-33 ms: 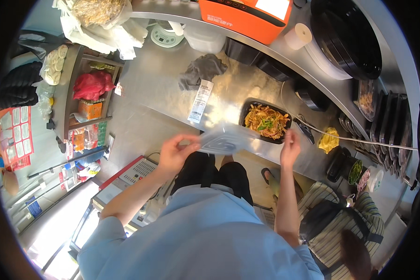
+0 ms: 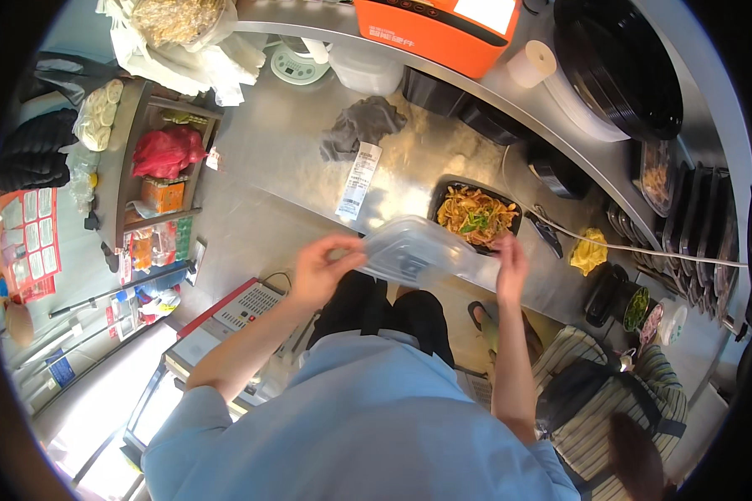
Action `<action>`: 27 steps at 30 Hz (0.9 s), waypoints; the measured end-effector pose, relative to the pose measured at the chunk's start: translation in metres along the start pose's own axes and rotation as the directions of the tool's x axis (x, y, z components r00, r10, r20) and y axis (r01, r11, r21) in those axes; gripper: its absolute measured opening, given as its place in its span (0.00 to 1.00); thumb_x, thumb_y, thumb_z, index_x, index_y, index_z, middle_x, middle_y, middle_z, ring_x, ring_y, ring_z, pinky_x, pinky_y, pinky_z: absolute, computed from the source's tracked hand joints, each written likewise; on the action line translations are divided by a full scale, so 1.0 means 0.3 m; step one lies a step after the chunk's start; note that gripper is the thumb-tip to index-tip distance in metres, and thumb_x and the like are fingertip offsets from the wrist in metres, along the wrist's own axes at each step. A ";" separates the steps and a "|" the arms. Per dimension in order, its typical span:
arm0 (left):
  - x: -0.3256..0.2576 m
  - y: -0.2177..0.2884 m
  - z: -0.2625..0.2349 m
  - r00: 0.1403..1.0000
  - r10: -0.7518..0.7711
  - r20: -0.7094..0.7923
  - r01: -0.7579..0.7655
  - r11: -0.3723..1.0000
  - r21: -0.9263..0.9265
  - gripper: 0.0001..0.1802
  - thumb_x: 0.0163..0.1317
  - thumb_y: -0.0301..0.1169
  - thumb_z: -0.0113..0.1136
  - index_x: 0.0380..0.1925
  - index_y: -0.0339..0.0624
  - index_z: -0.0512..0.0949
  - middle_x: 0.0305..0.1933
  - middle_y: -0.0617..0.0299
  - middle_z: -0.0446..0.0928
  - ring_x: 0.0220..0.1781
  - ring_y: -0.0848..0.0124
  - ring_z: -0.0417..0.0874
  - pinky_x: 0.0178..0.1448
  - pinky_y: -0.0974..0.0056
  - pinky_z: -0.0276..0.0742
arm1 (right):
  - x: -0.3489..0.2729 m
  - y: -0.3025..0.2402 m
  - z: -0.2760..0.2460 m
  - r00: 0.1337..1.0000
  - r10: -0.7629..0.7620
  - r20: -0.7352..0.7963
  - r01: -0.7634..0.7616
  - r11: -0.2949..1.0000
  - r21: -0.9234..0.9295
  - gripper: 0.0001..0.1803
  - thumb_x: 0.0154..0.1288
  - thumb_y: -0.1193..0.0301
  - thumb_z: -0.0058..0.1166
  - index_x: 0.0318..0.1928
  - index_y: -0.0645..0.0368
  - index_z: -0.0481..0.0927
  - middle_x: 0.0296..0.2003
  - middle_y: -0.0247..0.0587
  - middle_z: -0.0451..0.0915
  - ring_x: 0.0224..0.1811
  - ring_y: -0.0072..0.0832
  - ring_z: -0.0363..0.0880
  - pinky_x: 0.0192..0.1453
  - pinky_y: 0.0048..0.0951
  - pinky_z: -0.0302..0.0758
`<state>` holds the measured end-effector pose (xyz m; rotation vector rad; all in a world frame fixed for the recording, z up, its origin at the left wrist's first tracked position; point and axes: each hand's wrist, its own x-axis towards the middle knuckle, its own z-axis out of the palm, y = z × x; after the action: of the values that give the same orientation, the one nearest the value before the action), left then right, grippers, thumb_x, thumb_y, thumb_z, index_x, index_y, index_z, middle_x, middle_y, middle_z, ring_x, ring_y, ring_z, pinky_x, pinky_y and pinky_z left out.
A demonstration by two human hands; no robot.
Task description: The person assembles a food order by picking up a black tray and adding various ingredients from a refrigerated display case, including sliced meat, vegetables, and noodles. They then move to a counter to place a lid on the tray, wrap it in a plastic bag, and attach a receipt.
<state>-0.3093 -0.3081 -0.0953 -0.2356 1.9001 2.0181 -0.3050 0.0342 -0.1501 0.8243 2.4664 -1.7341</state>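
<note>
A clear plastic lid hangs tilted between the two hands. The fingers of the left hand are closed on its left end, thumb against fingertips; those of the right hand are bent and partly drawn together at its right end, though I cannot tell whether they grip it or only touch it. Just ahead of the right fingers, on the counter, sits a black tray filled with noodle-like food with green pieces on top. A white printed slip lies beyond the left fingers, one end by a crumpled grey cloth. To the right of the right fingers are a dark tool, too small to make out, and a crumpled yellow thing. Well beyond both hands, an orange box stands on a shelf.
</note>
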 end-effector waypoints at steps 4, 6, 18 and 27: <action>0.074 -0.258 0.210 0.910 -0.412 -0.048 0.320 0.771 -0.551 0.10 0.64 0.22 0.60 0.46 0.38 0.77 0.41 0.62 0.79 0.42 0.71 0.81 0.51 0.57 0.84 | -0.091 0.054 -0.058 0.944 0.301 0.136 -0.330 0.840 0.431 0.20 0.75 0.59 0.45 0.53 0.63 0.77 0.39 0.39 0.82 0.38 0.28 0.82 0.43 0.29 0.78; 0.076 -0.366 0.251 0.896 -0.443 -0.022 0.350 0.737 -0.579 0.10 0.65 0.23 0.59 0.46 0.37 0.77 0.43 0.60 0.79 0.44 0.70 0.81 0.49 0.55 0.85 | -0.106 0.103 -0.130 0.911 0.362 0.199 -0.413 0.782 0.467 0.18 0.75 0.61 0.46 0.53 0.63 0.77 0.38 0.39 0.82 0.38 0.28 0.81 0.43 0.30 0.78; 0.238 -0.400 0.330 0.977 0.092 -0.194 0.023 0.855 0.518 0.12 0.64 0.33 0.58 0.41 0.37 0.82 0.24 0.52 0.80 0.26 0.65 0.82 0.35 0.61 0.77 | 0.061 0.167 -0.139 1.000 -0.018 0.009 0.018 1.000 0.002 0.15 0.65 0.69 0.57 0.49 0.65 0.82 0.32 0.40 0.81 0.32 0.23 0.78 0.37 0.26 0.77; 0.490 -0.288 0.424 0.971 0.185 -0.151 -0.029 0.718 0.696 0.11 0.59 0.32 0.59 0.35 0.35 0.84 0.26 0.47 0.82 0.28 0.56 0.85 0.36 0.59 0.79 | 0.350 0.130 -0.080 0.955 -0.236 -0.181 0.134 0.885 -0.446 0.09 0.57 0.70 0.57 0.35 0.60 0.86 0.26 0.51 0.82 0.30 0.46 0.83 0.39 0.39 0.78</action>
<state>-0.3976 -0.1583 -0.2178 -0.1394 2.7086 1.2223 -0.3720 0.1077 -0.2070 0.7981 3.0080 -1.0977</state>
